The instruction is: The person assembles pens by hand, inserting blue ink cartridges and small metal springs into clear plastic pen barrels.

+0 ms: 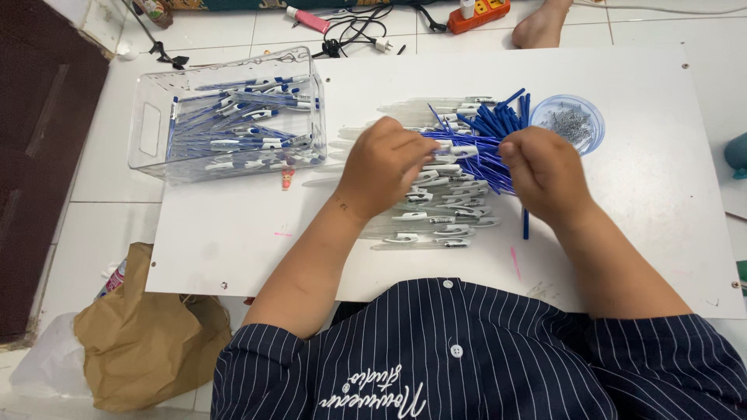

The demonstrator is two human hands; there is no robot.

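The left hand is curled closed over a clear pen barrel, knuckles up, gripping it at its left end. The right hand is also closed, fingertips pinched on the right end of the same piece, where a blue refill meets it. The barrel lies between the two hands, its long axis running left to right across the white board, so each hand holds one end and neither is nearer.

Under and just near of the hands lies a row of clear barrels with white clips, also lying left to right. Just far of the right hand is a fan of blue refills, touching a small clear dish of springs on their right.

Well to the left stands a clear plastic bin with finished pens inside. The board has bare room near-left and right of the hands; its near edge sits against the striped shirt.
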